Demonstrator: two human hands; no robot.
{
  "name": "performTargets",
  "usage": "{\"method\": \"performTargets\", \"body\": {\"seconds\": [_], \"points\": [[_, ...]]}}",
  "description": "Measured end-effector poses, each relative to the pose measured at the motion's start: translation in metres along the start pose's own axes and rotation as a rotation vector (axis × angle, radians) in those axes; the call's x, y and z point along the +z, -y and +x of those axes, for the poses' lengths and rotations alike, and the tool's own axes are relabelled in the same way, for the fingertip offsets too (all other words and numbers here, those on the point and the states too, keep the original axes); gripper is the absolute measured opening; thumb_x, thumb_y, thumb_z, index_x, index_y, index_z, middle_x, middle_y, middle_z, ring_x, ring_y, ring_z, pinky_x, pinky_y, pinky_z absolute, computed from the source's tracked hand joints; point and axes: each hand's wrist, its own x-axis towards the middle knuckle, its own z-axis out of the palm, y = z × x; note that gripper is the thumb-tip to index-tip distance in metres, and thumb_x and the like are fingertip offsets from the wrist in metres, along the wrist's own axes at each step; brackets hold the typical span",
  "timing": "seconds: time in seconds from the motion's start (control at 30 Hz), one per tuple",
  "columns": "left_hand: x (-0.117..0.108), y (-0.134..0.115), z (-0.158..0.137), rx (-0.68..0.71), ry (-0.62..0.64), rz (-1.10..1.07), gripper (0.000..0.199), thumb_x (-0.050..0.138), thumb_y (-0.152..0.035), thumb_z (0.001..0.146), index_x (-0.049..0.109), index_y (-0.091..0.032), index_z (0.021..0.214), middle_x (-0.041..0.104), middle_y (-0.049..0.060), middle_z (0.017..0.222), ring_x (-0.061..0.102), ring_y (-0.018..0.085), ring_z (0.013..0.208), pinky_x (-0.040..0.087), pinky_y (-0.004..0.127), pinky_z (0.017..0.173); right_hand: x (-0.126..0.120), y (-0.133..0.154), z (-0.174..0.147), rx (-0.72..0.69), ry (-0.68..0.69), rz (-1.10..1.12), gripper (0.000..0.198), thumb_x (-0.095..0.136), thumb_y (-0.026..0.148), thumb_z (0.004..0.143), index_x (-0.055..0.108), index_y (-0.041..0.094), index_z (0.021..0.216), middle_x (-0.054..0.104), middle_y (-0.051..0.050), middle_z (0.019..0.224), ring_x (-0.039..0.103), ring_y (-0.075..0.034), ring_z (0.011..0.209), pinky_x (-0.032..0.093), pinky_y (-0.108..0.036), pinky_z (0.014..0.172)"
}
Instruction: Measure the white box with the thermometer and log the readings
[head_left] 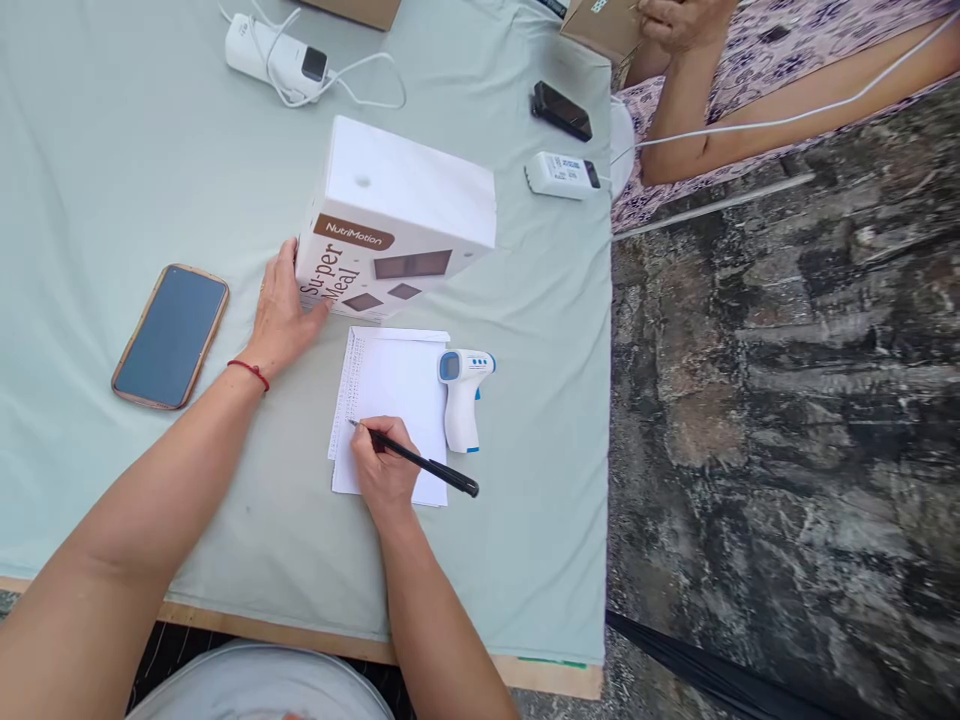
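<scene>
My right hand [384,460] grips a black pen [427,464], its tip touching the left part of a white sheet of paper [401,385]. Small handwriting runs along the sheet's left edge. My left hand [283,310] is at the lower left corner of a white box [409,180] labelled "NutriMotion Super Meal", thumb on the front and fingers along the side. The box stands just beyond the paper. A white and blue infrared thermometer [461,400] lies against the paper's right edge.
Left of my left hand lies a smartphone [171,336]. A white power bank [276,57] with a cable is at the back left. Near the right edge are a black device [562,110] and a white device [562,175]. Another person's hand [686,22] touches a cardboard box [602,28].
</scene>
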Motion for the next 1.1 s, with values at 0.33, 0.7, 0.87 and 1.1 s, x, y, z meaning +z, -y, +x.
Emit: {"method": "performTargets", "body": {"seconds": [0.33,0.7,0.87,1.1], "points": [[-0.002,-0.005,0.000,-0.027,0.008,0.024,0.071,0.067,-0.044,0.083,0.031,-0.033,0.143,0.044,0.010,0.145,0.037,0.034,0.139,0.031,0.057,0.116,-0.001,0.000,0.000,0.007,0.031,-0.040,0.008,0.055,0.026,0.075,0.056,0.022,0.068,0.053,0.005,0.057,0.045,-0.011,0.054,0.039,-0.027,0.054],[-0.001,-0.006,0.000,-0.032,0.013,0.003,0.069,0.064,-0.053,0.083,0.033,-0.035,0.142,0.046,0.010,0.143,0.036,0.036,0.140,0.030,0.059,0.116,-0.001,0.002,0.000,0.014,0.002,-0.032,0.008,0.054,0.026,0.073,0.054,0.022,0.066,0.050,0.006,0.056,0.044,-0.011,0.054,0.038,-0.027,0.054],[-0.002,-0.009,0.001,-0.038,0.008,0.009,0.069,0.068,-0.047,0.082,0.034,-0.032,0.140,0.046,0.011,0.142,0.037,0.035,0.138,0.032,0.058,0.115,0.000,0.001,0.000,0.002,0.011,-0.023,0.008,0.054,0.026,0.073,0.052,0.022,0.066,0.049,0.006,0.056,0.042,-0.011,0.053,0.036,-0.027,0.053],[-0.002,-0.012,0.001,-0.044,-0.004,0.081,0.068,0.070,-0.030,0.078,0.035,-0.029,0.137,0.049,0.012,0.138,0.043,0.034,0.132,0.038,0.056,0.109,-0.002,0.001,0.000,0.018,-0.062,-0.003,0.008,0.055,0.026,0.073,0.054,0.022,0.067,0.051,0.005,0.058,0.045,-0.011,0.055,0.038,-0.027,0.054]]}}
